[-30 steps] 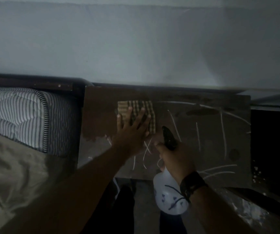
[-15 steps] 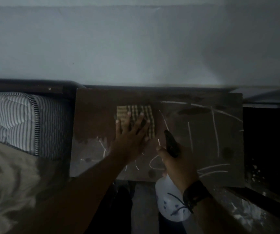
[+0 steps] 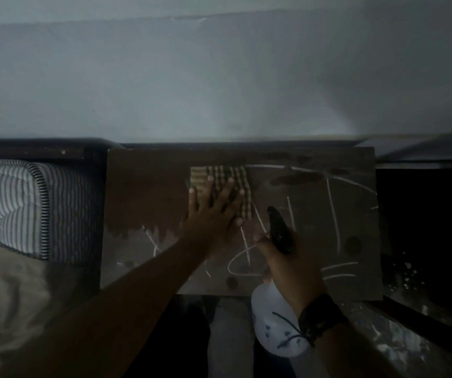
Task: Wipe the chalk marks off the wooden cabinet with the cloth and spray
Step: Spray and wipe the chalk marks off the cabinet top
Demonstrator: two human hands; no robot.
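Mid-wipe: my left hand (image 3: 211, 214), fingers spread flat, presses the checked cloth (image 3: 220, 184) on the cabinet top (image 3: 143, 186) at the cleaned patch's edge, right hand (image 3: 293, 266) grips the spray bottle (image 3: 276, 323); next, I judge, sweep right and nearer over remaining chalk marks (image 3: 333, 214).

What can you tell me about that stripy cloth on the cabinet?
The cloth is a small folded square with a yellowish and dark checked pattern. It lies flat on the back part of the wooden cabinet top, at the edge of the darker wiped patch. The left hand presses on it with spread fingers.
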